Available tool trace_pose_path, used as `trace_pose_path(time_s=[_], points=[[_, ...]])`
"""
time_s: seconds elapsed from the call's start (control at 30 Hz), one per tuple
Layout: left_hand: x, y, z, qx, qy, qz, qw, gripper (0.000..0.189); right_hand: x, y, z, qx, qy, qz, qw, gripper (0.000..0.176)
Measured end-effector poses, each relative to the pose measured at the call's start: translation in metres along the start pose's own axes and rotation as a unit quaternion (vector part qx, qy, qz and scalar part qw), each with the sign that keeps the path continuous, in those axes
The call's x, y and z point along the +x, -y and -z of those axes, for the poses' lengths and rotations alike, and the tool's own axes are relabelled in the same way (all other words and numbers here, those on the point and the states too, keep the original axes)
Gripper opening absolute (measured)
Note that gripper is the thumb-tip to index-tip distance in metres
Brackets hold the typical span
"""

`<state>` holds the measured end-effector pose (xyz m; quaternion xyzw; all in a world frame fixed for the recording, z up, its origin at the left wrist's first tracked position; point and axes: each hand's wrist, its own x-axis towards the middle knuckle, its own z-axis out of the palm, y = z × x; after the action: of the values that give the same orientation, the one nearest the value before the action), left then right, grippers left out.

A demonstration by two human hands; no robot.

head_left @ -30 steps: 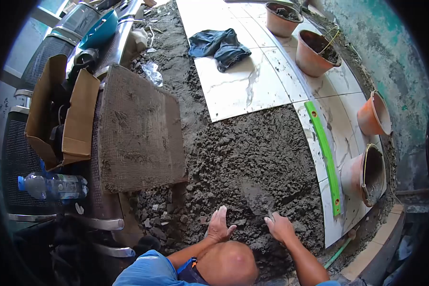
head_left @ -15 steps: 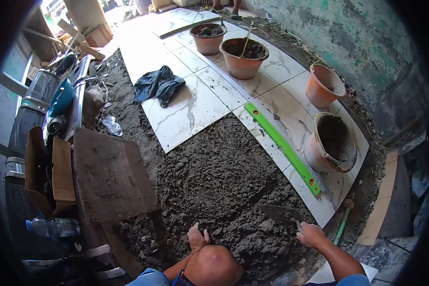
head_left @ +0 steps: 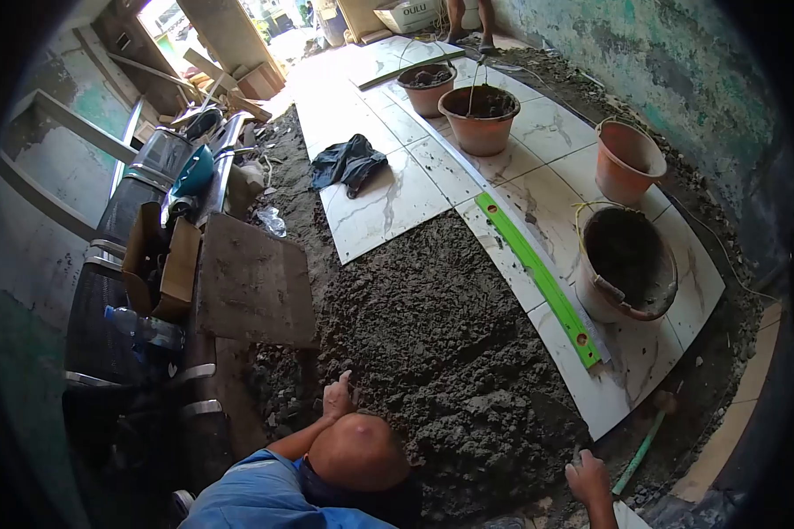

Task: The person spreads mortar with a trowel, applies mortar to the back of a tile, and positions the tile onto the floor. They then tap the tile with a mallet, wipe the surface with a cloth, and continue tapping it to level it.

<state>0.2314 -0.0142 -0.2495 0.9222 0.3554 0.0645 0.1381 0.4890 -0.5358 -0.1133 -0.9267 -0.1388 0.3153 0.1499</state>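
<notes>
My right hand (head_left: 588, 477) is closed round the handle of a trowel at the lower right, beside the corner of the white floor tiles (head_left: 560, 353); the trowel's blade can hardly be told from the mortar. Grey wet mortar (head_left: 432, 300) spreads in front of me, rough and lumpy near my knee. At its left edge my left hand (head_left: 337, 398) rests near the knee with its fingers apart, holding nothing. A green level (head_left: 538, 278) lies on the tiles along a long metal straightedge (head_left: 441, 141).
Orange buckets (head_left: 626, 264) stand on the tiles, two holding dark mortar. A dark cloth (head_left: 348, 165) lies on the far tiles. At left are a brown board (head_left: 256, 278), a cardboard box (head_left: 176, 269) and metal seats. A person's feet (head_left: 485, 42) show at the back.
The view has turned left, showing more wall there. My right hand has moved right and down with the trowel, away from the middle of the mortar. My left hand remains near the knee.
</notes>
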Motion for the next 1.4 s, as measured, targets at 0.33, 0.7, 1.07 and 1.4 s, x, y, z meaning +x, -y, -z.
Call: trace_pose_path(time_s=[0.33, 0.7, 1.07, 1.4], points=[[-0.011, -0.031, 0.115, 0.113, 0.038, -0.031, 0.992, 0.053, -0.022, -0.026, -0.085, 0.181, 0.003, 0.057, 0.982, 0.035], [-0.101, -0.041, 0.257, 0.388, 0.087, 0.021, 0.917, 0.075, -0.008, -0.038, -0.063, 0.182, 0.000, 0.049, 0.982, 0.033], [-0.181, -0.006, 0.290, 0.451, 0.009, 0.067, 0.890, 0.079, 0.010, -0.062, -0.065, 0.065, 0.017, 0.079, 0.995, 0.029], [-0.183, 0.000, 0.282, 0.359, -0.120, -0.022, 0.925, 0.060, 0.049, 0.007, -0.027, -0.037, 0.033, 0.111, 0.993, 0.051]])
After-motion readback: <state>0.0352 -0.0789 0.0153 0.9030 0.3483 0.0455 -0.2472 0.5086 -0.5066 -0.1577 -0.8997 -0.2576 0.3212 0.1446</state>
